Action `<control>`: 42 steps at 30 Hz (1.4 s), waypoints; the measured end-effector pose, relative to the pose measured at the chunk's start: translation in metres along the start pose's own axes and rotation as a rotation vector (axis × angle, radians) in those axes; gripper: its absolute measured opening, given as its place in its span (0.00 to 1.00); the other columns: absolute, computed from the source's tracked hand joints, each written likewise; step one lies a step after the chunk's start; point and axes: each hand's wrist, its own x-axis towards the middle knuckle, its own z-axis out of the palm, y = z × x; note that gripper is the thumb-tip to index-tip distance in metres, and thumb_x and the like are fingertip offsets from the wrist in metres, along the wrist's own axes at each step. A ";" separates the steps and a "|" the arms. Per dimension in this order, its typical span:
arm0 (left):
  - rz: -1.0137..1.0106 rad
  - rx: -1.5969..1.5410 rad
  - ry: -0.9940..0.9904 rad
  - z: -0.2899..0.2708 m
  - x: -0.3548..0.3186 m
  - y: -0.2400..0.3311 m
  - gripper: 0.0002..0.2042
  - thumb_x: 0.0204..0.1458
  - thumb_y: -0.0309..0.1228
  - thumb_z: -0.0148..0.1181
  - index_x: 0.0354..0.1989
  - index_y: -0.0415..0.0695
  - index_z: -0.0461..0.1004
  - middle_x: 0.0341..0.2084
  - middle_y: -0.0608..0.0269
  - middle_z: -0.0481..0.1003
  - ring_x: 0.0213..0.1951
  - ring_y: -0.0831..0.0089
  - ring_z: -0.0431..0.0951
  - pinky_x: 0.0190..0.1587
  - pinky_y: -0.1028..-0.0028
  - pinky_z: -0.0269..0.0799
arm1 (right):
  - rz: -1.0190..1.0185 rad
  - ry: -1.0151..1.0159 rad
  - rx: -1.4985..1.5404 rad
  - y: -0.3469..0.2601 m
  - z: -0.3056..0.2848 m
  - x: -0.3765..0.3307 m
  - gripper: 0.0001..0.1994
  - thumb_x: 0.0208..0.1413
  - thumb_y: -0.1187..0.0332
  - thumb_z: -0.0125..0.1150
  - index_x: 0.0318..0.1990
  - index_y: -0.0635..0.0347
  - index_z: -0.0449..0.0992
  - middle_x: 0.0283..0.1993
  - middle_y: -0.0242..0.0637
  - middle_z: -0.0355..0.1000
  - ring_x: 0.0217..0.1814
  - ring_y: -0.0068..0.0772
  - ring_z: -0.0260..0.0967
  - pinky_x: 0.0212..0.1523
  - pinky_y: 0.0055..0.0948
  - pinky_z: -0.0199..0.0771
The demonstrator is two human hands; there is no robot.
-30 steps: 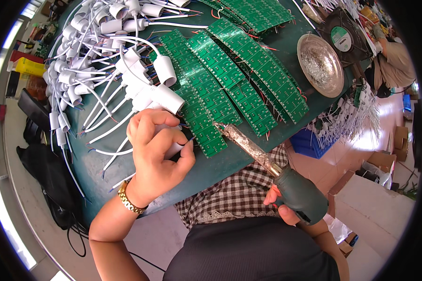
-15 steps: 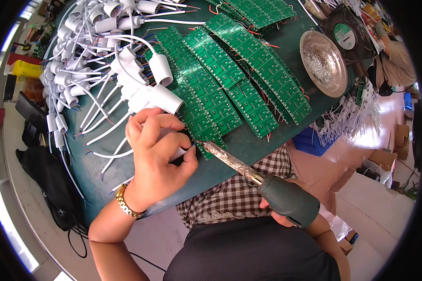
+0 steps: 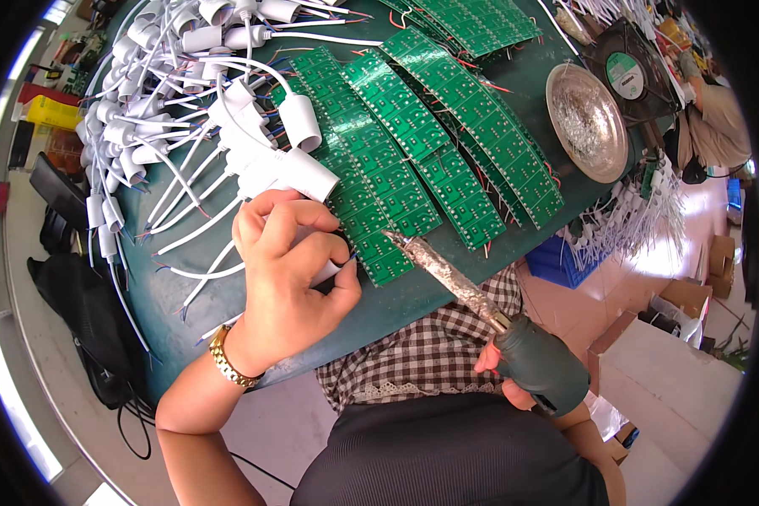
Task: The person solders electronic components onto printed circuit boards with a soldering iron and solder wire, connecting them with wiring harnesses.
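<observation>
My left hand (image 3: pixel 293 266) is closed around a white plastic lamp holder (image 3: pixel 325 271), mostly hidden by my fingers. A short wire end shows near the thumb and forefinger. In my right hand (image 3: pixel 519 393) is a soldering iron (image 3: pixel 538 363) with a dark green handle and a crusted metal barrel; the handle covers most of the hand. Its tip hovers over the green circuit board panels (image 3: pixel 379 190), a little right of my left fingers and apart from them. Just beyond my left hand lie more white lamp holders (image 3: pixel 312 174) with cables.
A large heap of white lamp holders with cables (image 3: pixel 143 126) covers the table's left side. More board panels (image 3: pixel 481 143) lie to the right, beside a round metal dish (image 3: pixel 586 122) and a black fan (image 3: pixel 628 74). A blue crate (image 3: pixel 557 260) stands below the table's right edge.
The soldering iron has drawn back to the right, its tip now away from the left fingertips. My left hand keeps its grip and barely moves. The whole view has shifted slightly.
</observation>
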 end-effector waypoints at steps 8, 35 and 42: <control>0.037 0.026 0.008 0.002 0.001 -0.001 0.12 0.30 0.21 0.66 0.24 0.48 0.72 0.38 0.64 0.70 0.48 0.55 0.67 0.56 0.55 0.59 | -0.340 -0.068 -0.270 0.026 -0.008 -0.002 0.16 0.55 0.70 0.56 0.49 0.67 0.67 0.40 0.39 0.69 0.43 0.33 0.72 0.45 0.31 0.75; -0.702 0.771 0.113 -0.125 0.074 -0.174 0.28 0.56 0.50 0.56 0.42 0.30 0.64 0.29 0.35 0.77 0.33 0.44 0.81 0.35 0.57 0.76 | -0.804 0.108 0.183 0.052 -0.007 0.019 0.16 0.56 0.65 0.60 0.46 0.67 0.66 0.39 0.40 0.66 0.35 0.30 0.71 0.38 0.29 0.77; -0.651 -0.122 0.358 -0.147 0.033 -0.202 0.17 0.59 0.29 0.58 0.52 0.36 0.61 0.31 0.57 0.75 0.25 0.76 0.76 0.29 0.77 0.70 | -0.797 0.267 0.060 0.061 -0.005 0.016 0.09 0.51 0.69 0.61 0.37 0.64 0.72 0.32 0.35 0.70 0.29 0.26 0.70 0.33 0.23 0.73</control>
